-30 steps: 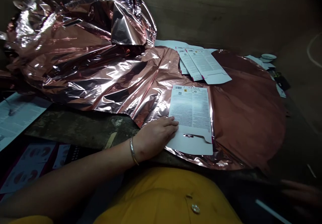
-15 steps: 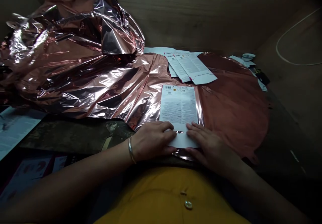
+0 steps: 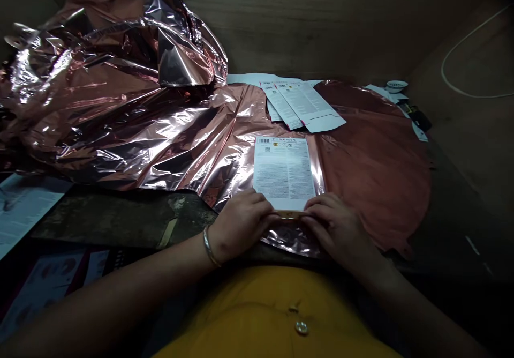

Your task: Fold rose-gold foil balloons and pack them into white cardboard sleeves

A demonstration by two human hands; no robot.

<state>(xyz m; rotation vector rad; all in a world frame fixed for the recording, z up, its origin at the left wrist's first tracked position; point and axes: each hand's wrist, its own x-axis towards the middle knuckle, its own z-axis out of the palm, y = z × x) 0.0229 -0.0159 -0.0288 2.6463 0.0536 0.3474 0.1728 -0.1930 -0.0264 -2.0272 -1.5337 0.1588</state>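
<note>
A flat white printed paper packet (image 3: 284, 173) lies in front of me on shiny rose-gold foil. My left hand (image 3: 247, 216) pinches its near left corner, and my right hand (image 3: 331, 221) pinches the near right corner. Between them the near end is bent up, with a narrow tan-orange strip showing. Both hands' fingers are curled, the thumbs towards me. Under the packet, crinkled foil (image 3: 293, 243) sticks out at the table's near edge. The packet's underside is hidden.
Crumpled rose-gold foil (image 3: 120, 111) heaps up on the left; a matt reddish rounded sheet (image 3: 373, 170) spreads to the right. Several similar packets (image 3: 317, 109) lie overlapped behind. Far right are a small white bowl (image 3: 397, 86) and a dark object (image 3: 420, 118). Printed sheets (image 3: 28, 202) lie at left.
The packet's near flap, flat under my fingers before, is now bent up along its fold. My fingers have gone from lying spread on it to pinching its corners.
</note>
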